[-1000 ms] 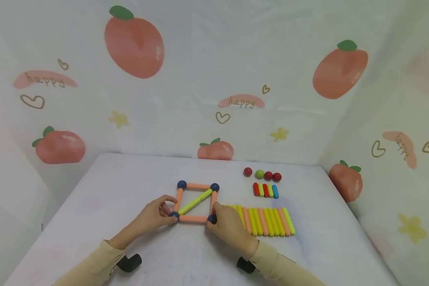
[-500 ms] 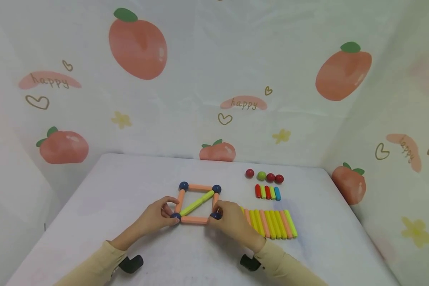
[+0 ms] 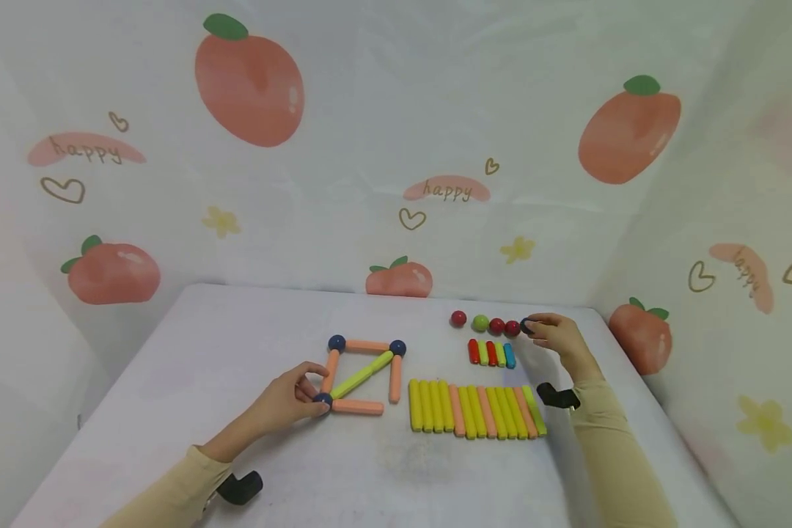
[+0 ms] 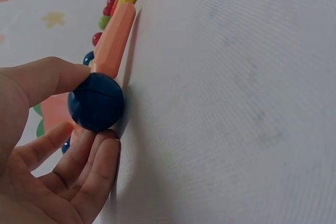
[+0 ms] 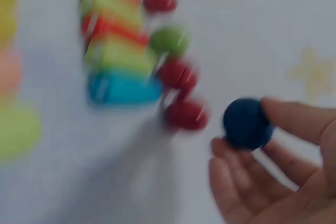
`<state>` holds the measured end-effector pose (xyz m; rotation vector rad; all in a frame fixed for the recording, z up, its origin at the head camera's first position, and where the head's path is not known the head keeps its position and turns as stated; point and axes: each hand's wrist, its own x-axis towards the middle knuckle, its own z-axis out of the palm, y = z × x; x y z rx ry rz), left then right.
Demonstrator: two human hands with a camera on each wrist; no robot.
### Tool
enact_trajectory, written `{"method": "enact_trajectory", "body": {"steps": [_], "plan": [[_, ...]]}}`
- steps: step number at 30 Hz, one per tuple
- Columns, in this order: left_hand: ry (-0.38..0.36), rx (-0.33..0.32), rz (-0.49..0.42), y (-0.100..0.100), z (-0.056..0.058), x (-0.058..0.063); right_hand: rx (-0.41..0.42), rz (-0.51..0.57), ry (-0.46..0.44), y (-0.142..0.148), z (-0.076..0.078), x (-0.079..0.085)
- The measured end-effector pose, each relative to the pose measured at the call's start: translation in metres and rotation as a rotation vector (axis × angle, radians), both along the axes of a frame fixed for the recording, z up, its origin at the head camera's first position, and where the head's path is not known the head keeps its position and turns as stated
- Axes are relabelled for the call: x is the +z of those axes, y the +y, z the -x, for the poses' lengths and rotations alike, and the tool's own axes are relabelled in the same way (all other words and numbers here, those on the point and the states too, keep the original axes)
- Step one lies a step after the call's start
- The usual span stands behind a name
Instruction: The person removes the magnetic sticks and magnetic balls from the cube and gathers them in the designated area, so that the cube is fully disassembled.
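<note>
My left hand (image 3: 287, 400) pinches a dark blue ball (image 4: 96, 102) between thumb and fingers at the near left corner of a rod frame. Peach rods, such as the front one (image 3: 358, 407) and the right one (image 3: 395, 379), form the sides. Two yellow-green rods (image 3: 361, 374) run diagonally, and more blue balls sit at the far left corner (image 3: 336, 343) and far right corner (image 3: 397, 348). At the back right, my right hand (image 3: 561, 337) holds another blue ball (image 5: 247, 124) by its fingertips, beside the end red ball (image 5: 186, 114) of a row.
The ball row also has a green ball (image 3: 480, 323) and more red balls. Short red, green and blue rods (image 3: 491, 353) lie in front of it. Nearer, many yellow, peach and green long rods (image 3: 475, 411) lie side by side. A printed cloth backdrop (image 3: 343, 147) stands behind.
My right hand has taken the blue ball from the frame's near right corner and carried it right and back to the ball row. My left hand stays at its corner.
</note>
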<state>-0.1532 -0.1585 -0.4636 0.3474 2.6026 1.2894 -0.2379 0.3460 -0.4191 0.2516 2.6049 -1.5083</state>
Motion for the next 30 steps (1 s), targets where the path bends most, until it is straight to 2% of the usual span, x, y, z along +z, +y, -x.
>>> {"method": "enact_trajectory", "body": {"steps": [5,9,20,25,30], "plan": [[-0.006,-0.007,-0.001,0.0,0.0,0.001,-0.041,0.083,-0.054,0.033,0.011,-0.031],[-0.008,-0.011,0.001,0.0,0.002,0.001,-0.081,0.168,-0.076,0.038,0.014,-0.044],[-0.001,-0.006,-0.012,-0.003,0.003,-0.006,-0.169,0.224,-0.042,0.034,0.014,-0.055],[0.009,-0.014,-0.008,-0.002,0.003,-0.008,-0.197,0.192,-0.036,0.033,0.013,-0.057],[0.004,-0.012,-0.007,-0.002,0.004,-0.008,-0.19,0.14,-0.016,0.031,0.014,-0.056]]}}
